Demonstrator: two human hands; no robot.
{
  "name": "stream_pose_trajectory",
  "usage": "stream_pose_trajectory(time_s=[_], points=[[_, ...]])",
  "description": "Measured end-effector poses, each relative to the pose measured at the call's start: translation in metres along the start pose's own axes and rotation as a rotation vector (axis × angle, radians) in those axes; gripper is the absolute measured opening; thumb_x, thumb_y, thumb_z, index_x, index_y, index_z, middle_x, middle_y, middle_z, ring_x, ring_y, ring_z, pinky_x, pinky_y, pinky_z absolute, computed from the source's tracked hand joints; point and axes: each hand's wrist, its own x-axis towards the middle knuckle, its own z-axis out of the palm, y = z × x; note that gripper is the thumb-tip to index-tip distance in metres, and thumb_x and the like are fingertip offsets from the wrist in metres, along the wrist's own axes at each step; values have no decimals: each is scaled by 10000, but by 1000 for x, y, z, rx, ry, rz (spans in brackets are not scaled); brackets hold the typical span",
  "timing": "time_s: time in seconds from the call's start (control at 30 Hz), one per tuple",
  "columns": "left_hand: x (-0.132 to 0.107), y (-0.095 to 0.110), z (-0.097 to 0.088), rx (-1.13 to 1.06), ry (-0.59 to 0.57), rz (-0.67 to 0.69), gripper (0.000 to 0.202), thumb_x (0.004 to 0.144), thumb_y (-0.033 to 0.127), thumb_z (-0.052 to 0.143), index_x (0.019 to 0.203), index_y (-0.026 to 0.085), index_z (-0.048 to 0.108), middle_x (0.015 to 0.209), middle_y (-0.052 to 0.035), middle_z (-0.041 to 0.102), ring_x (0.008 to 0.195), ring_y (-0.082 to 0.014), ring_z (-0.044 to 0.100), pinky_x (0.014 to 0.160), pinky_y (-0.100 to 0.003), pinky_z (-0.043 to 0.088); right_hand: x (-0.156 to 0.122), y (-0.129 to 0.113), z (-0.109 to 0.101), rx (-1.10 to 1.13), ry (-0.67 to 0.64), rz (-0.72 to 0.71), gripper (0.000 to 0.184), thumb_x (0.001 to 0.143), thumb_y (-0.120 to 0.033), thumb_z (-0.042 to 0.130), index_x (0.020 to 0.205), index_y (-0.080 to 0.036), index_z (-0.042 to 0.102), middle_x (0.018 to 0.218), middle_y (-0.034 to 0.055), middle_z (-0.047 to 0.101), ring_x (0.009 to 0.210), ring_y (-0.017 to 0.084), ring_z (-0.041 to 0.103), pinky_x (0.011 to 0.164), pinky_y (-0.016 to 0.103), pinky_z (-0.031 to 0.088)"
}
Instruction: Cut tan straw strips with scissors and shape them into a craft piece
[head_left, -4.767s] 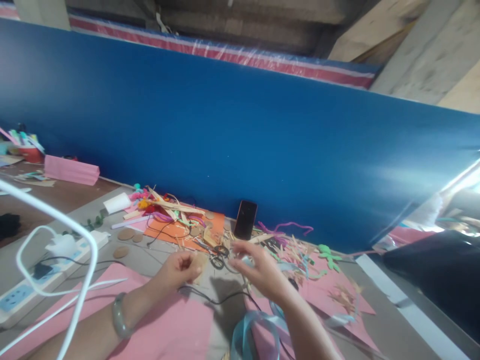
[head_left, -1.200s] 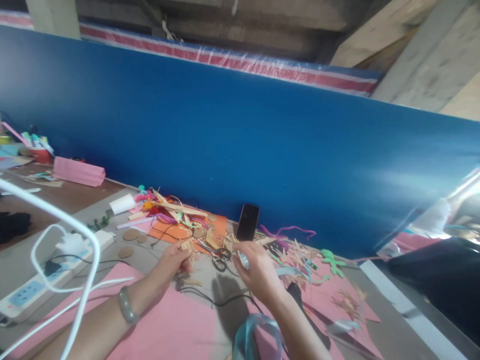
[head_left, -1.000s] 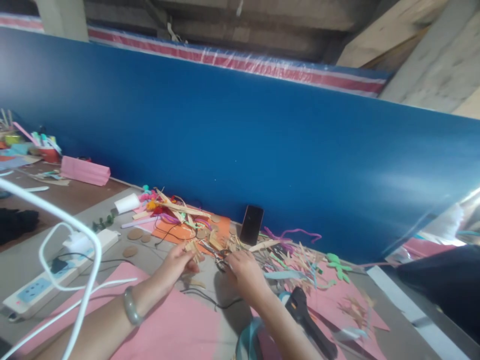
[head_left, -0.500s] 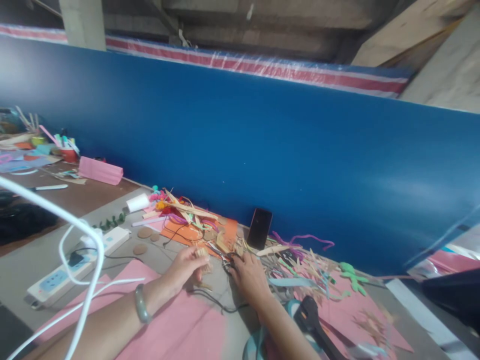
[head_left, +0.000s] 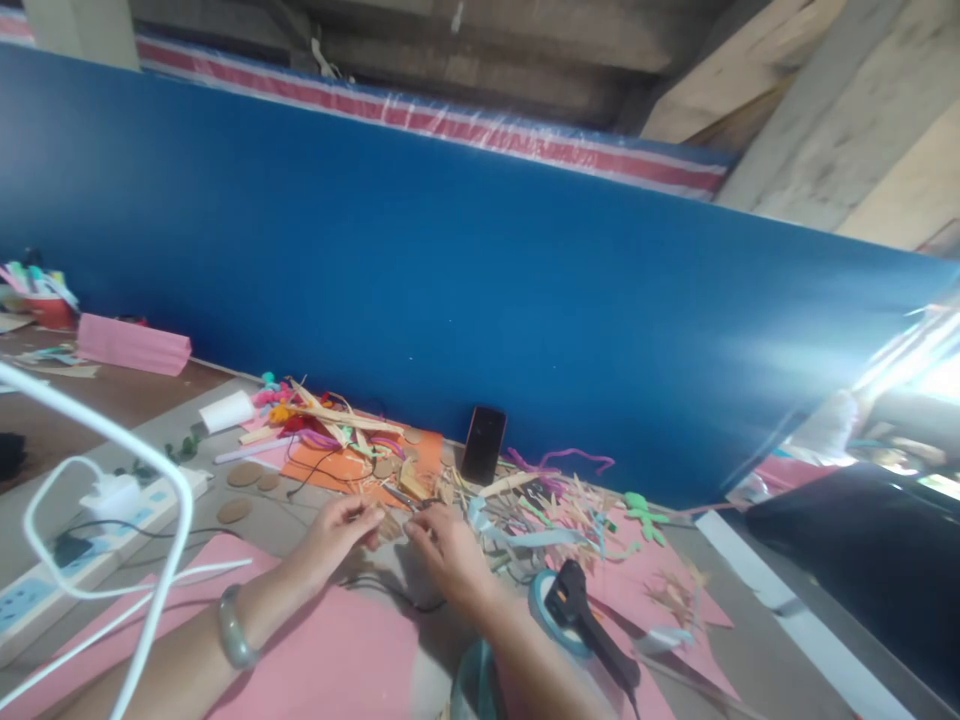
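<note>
My left hand is closed in a pinch on a small tan cardboard piece, just above the grey tabletop. A grey-green bracelet sits on that wrist. My right hand is right beside it, fingers curled round the handles of a pair of scissors. The blades point left, toward the cardboard piece. Both hands hover in front of a pile of paper strips and pipe cleaners.
A black phone leans on the blue board. A black glue gun lies across a pale blue tape roll to the right. Pink paper lies near me; a power strip and white cable are at left.
My right hand put down the tape roll, reached into the scraps and came back with the scissors. It now sits close to my left hand, which kept its cardboard piece. The view swung left.
</note>
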Motion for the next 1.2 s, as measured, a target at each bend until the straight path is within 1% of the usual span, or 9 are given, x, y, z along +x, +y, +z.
stream_pose_trajectory(time_s=[0.17,0.3,0.43,0.53,0.67,0.77,0.83,1.0,1.2], points=[[-3,1,3,-22,-98,9,293,792,433,643,772,142,674,643,-20,632,575,-120,572,587,-221,458,-4,-14,-1,243,-32,-26,326,895,-353,517,641,-159,585,600,-25,552,553,94,436,524,209,287],[0,-8,1,99,-27,31,342,806,470,607,878,144,682,741,-48,670,555,-121,581,547,-222,451,2,6,-11,256,82,112,235,820,-327,583,658,-161,624,551,-30,555,526,101,439,516,212,300],[4,-19,-3,191,32,48,354,790,471,617,889,137,677,600,-14,614,504,-115,542,497,-206,407,6,35,-49,243,240,231,387,813,-345,555,1135,-136,605,837,51,693,607,138,538,607,250,413],[5,-23,-3,147,17,55,324,784,461,621,840,145,665,552,12,570,491,-105,523,490,-196,396,-1,49,-88,203,350,283,330,790,-374,556,1002,-146,665,749,47,692,611,159,572,595,257,431],[5,-24,-3,113,4,61,325,768,471,628,792,148,646,559,17,559,485,-101,511,478,-192,391,-14,52,-113,-47,46,291,207,793,-273,528,873,-191,700,654,15,690,599,156,609,572,235,416],[4,-23,-4,154,14,55,343,764,489,624,793,148,645,539,20,552,485,-110,519,485,-197,394,-18,45,-98,-339,-274,259,267,662,-100,598,844,-239,736,793,28,736,763,186,662,655,240,425],[4,-21,-5,205,31,64,353,772,500,610,799,151,653,514,23,546,481,-117,524,485,-200,391,-16,40,-78,-382,-353,267,286,557,-20,641,743,-211,745,808,67,745,794,223,676,661,249,434],[6,-18,-8,290,36,107,345,796,486,589,838,154,675,537,9,571,523,-132,548,518,-210,408,-8,33,-50,-478,-352,312,209,557,21,653,666,-144,719,745,146,730,755,258,679,660,282,441],[5,-19,-6,221,16,70,318,784,460,607,801,145,647,528,14,550,503,-123,524,505,-210,387,-10,39,-92,-477,-190,299,183,747,-106,556,685,-202,698,736,65,715,722,197,647,606,249,369]])
